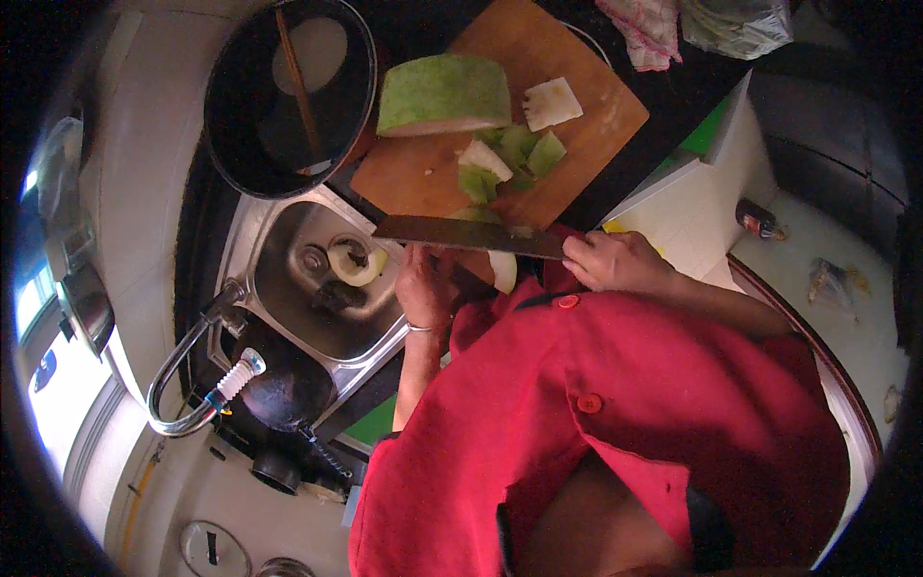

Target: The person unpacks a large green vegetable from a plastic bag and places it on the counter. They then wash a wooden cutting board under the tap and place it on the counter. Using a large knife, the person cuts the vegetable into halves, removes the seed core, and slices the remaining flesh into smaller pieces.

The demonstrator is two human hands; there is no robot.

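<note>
A cleaver-like kitchen knife [469, 236] lies across the near edge of the wooden cutting board [613, 108], its handle gripped in my right hand [613, 261]. My left hand [422, 288] is at the blade's other end, its fingertips partly hidden behind the blade, so whether it holds anything is unclear. A pale melon slice [502, 270] shows just below the blade, between my hands. Farther up the board stands a thick cut section of green-skinned melon [443, 97]. Beside it are several green rind pieces [513, 148] and a squarish white piece [554, 103].
A steel sink [281, 238] on the left contains a curved melon piece [353, 267]. Above it is a large dark pot [245, 137] with a wooden stick [296, 79]. A faucet [162, 382] arches beside a dark pan [285, 393]. A bottle [757, 218] lies at right.
</note>
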